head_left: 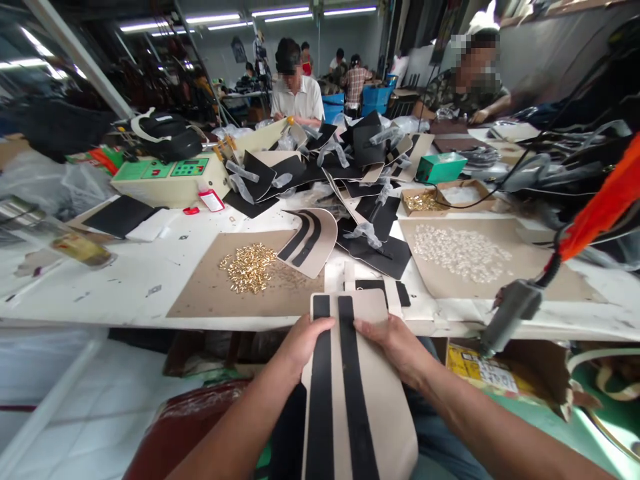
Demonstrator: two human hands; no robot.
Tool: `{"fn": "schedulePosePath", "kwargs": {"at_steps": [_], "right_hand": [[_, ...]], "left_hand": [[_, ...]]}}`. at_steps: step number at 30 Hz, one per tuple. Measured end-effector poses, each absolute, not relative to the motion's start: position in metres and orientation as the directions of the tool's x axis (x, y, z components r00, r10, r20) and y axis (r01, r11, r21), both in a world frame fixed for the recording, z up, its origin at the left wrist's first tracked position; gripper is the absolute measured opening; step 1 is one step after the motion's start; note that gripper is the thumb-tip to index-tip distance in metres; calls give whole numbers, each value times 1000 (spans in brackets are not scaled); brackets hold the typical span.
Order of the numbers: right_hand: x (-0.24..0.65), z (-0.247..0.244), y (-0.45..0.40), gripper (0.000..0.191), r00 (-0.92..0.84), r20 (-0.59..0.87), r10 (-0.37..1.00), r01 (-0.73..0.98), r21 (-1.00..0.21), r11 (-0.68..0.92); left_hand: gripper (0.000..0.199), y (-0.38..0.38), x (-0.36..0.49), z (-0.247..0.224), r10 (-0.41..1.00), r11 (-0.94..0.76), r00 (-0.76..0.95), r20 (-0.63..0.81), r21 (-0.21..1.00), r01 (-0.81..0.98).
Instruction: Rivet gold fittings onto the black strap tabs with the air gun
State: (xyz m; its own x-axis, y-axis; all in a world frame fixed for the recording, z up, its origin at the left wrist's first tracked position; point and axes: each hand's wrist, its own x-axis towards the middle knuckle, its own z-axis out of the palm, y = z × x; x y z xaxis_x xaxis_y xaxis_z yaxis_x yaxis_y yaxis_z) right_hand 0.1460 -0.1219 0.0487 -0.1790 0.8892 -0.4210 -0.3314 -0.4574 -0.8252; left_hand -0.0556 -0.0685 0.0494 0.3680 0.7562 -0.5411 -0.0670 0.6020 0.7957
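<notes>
Left hand [301, 341] and right hand [399, 341] pinch a black-striped panel [357, 390] from opposite sides at the worktop [125, 280] (even pressure should keep it from bending).

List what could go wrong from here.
1. The panel, gripped by the left hand and the right hand, extends back past the edge of the table; it might drop if the fingers loosen.
2. The gold bits lie loose on a flat sheet, so a sweep of the panel could scatter them.
3. The grey tool hangs on the right forearm's side, so a wide swing might knock it.
</notes>
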Motion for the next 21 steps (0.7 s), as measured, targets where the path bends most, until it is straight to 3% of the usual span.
{"fn": "schedulePosePath", "kwargs": {"at_steps": [3, 7, 11, 21], "right_hand": [[154, 28, -141, 39, -130, -452, 882, -246, -847, -470], [168, 25, -144, 32, -45, -395, 918, -58, -916, -397], [175, 40, -117, 34, 71, -285, 956, 97, -952, -291], [185, 42, -88, 28, 113, -244, 963, 235, -935, -264]], "left_hand": [[24, -89, -46, 39, 810, 410, 404, -426, 903, 131], [23, -90, -36, 39, 833, 207, 446, -328, 932, 299], [22, -64, -21, 53, 914, 139, 307, -265, 916, 377], [22, -26, -12, 54, 890, 150, 338, -305, 897, 416]]}}
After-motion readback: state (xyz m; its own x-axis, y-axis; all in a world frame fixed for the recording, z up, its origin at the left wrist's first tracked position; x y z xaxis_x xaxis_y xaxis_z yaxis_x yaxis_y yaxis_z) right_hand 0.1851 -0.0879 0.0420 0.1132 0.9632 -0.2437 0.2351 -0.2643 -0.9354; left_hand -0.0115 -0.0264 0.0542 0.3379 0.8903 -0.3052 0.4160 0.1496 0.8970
